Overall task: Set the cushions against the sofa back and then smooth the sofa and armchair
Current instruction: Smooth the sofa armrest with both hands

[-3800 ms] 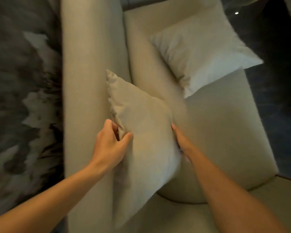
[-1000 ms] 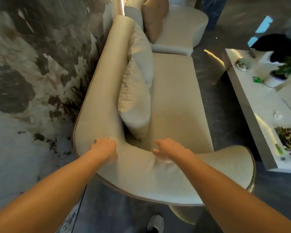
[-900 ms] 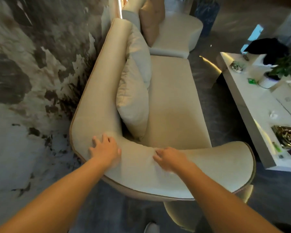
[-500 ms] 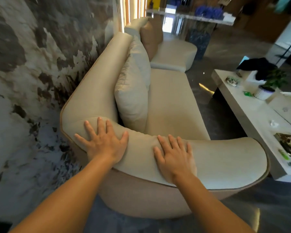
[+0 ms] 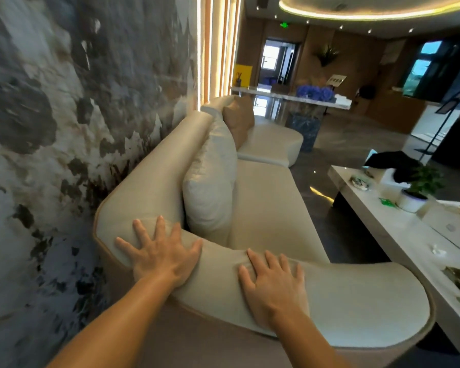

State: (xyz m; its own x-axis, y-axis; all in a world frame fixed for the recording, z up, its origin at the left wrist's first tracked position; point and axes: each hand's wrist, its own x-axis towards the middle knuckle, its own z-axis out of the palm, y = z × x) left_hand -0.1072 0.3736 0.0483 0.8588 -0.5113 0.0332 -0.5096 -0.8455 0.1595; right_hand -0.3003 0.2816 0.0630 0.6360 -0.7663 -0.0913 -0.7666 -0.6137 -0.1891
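A cream sofa (image 5: 266, 208) runs away from me along the wall. Two pale cushions (image 5: 210, 181) stand upright against its back, one behind the other. A tan cushion (image 5: 238, 120) leans on the back of a further cream seat (image 5: 271, 144). My left hand (image 5: 161, 254) lies flat, fingers spread, on the curved near arm of the sofa at its corner. My right hand (image 5: 272, 285) lies flat on the same arm, further right. Neither hand holds anything.
A mottled grey wall (image 5: 64, 128) is close on the left. A white low table (image 5: 409, 235) stands to the right with a potted plant (image 5: 420, 189), a black cloth (image 5: 393, 160) and small items. Dark glossy floor lies between sofa and table.
My view has lifted from the sofa toward the room. Both hands went from sliding on the sofa arm to lying flat with fingers spread; earlier they held a cushion.
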